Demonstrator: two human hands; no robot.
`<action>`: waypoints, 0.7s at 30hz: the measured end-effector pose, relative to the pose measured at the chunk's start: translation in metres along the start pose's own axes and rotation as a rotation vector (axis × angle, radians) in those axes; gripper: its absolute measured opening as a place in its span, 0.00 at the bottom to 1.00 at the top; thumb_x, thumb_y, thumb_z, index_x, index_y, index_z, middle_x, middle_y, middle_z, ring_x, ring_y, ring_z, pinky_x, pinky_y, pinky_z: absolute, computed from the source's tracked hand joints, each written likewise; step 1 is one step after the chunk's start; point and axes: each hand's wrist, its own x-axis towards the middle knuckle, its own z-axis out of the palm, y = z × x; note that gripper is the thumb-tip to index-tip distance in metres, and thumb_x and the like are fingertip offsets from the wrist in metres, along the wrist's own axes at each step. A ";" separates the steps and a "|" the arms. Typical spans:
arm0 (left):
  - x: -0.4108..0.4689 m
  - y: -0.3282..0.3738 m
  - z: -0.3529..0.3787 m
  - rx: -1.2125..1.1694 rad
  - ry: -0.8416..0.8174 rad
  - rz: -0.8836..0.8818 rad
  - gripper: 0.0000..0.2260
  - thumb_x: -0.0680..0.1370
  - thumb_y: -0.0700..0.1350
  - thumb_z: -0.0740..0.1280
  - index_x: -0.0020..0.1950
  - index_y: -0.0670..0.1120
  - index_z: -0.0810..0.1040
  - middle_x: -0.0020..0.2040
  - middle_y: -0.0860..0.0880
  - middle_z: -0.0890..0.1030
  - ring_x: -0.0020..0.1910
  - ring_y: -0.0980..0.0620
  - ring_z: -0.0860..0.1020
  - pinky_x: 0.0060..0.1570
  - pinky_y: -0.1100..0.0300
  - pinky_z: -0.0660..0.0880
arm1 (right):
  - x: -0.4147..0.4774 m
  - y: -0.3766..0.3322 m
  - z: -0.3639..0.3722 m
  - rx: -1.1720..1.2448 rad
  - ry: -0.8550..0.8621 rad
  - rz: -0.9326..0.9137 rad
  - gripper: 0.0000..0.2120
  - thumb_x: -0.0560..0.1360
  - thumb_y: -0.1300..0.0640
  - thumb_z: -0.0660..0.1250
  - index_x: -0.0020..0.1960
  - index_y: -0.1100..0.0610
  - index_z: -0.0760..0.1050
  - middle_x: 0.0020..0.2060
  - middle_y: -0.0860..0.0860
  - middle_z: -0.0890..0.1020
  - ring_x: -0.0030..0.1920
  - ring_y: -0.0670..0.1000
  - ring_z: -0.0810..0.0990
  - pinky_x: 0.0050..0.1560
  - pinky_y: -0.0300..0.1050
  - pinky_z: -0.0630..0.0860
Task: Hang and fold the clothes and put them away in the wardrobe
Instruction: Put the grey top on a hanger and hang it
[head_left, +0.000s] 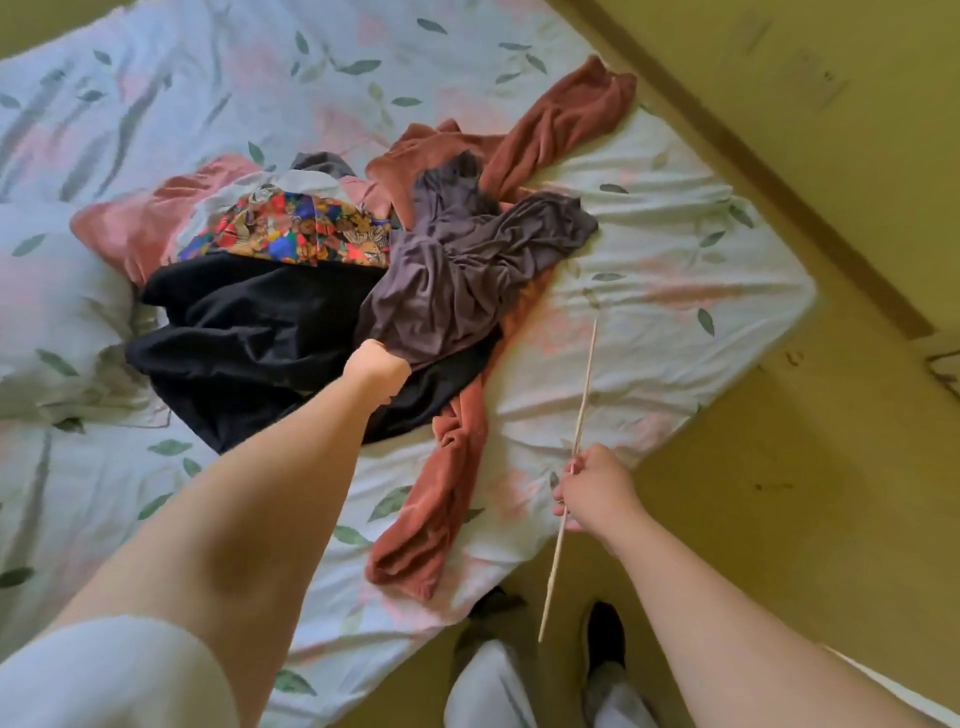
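A heap of clothes lies on the bed (675, 249). On top is a crumpled purple-grey garment (457, 280); my left hand (376, 371) grips its near edge. Under it lie a black garment (249, 332), a bright patterned piece (296, 228), a pink garment (130, 223) and a long rust-brown garment (545, 130) that trails down toward the bed's near edge. My right hand (592, 488) holds a thin pale wooden stick (584, 395) by its middle, over the bed's near corner; it looks like a hanger seen edge-on.
A pillow (57, 322) in the same leaf-print cover lies at the left. The yellowish floor (779, 519) surrounds the bed on the right and near side. My legs and a dark shoe (605, 634) are at the bottom, close to the bed.
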 end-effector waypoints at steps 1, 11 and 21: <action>0.015 -0.002 0.003 -0.110 0.009 -0.085 0.09 0.77 0.42 0.70 0.53 0.41 0.74 0.50 0.41 0.81 0.45 0.42 0.84 0.50 0.48 0.83 | 0.007 0.005 0.005 0.011 0.006 0.005 0.04 0.76 0.65 0.61 0.47 0.57 0.70 0.47 0.59 0.81 0.46 0.61 0.84 0.42 0.62 0.84; 0.100 -0.008 0.032 -0.690 0.042 -0.194 0.33 0.77 0.42 0.73 0.78 0.40 0.62 0.65 0.43 0.77 0.48 0.46 0.84 0.47 0.54 0.83 | 0.034 0.048 0.027 0.010 -0.058 -0.016 0.03 0.77 0.62 0.63 0.49 0.62 0.73 0.44 0.61 0.83 0.40 0.56 0.86 0.39 0.55 0.85; 0.104 -0.016 0.033 -0.352 0.113 -0.051 0.16 0.78 0.49 0.72 0.64 0.45 0.79 0.55 0.45 0.83 0.50 0.45 0.82 0.51 0.52 0.80 | 0.032 0.050 0.013 -0.040 -0.080 -0.037 0.03 0.76 0.61 0.64 0.48 0.61 0.74 0.41 0.58 0.83 0.41 0.56 0.86 0.32 0.46 0.83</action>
